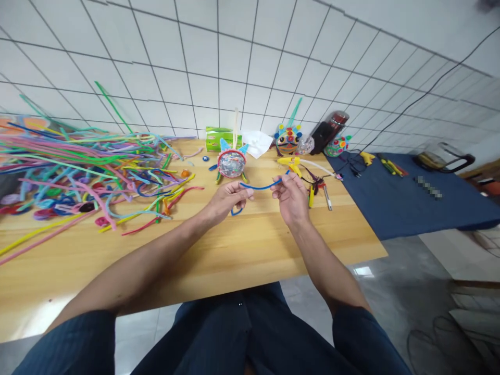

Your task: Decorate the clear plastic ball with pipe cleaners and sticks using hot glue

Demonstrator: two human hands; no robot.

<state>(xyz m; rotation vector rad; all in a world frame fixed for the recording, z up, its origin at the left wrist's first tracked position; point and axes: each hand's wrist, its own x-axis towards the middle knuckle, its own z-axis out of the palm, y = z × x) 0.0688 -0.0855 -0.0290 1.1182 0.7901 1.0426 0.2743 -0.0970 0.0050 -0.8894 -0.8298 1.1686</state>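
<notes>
A blue pipe cleaner (261, 187) bows gently between my two hands above the wooden table. My left hand (231, 198) pinches one end, and a bent blue piece (236, 212) shows below its fingers. The other end is pinched in my right hand (291, 194), with a short tip poking up past the fingers. Just beyond my hands stands a round, glittery, clear ball figure (232, 164) with a red rim, blue ears and yellow-green feet. Behind my right hand lies a yellow glue gun (289, 165).
Heaped pipe cleaners (78, 161) of many colours cover the table's left side. Decorated figures (288, 139) stand by the tiled wall beside a green packet (219, 138) and white tissue (257, 142). A marker (327, 198) lies right. A glass kettle (443, 158) sits on dark blue cloth (406, 198).
</notes>
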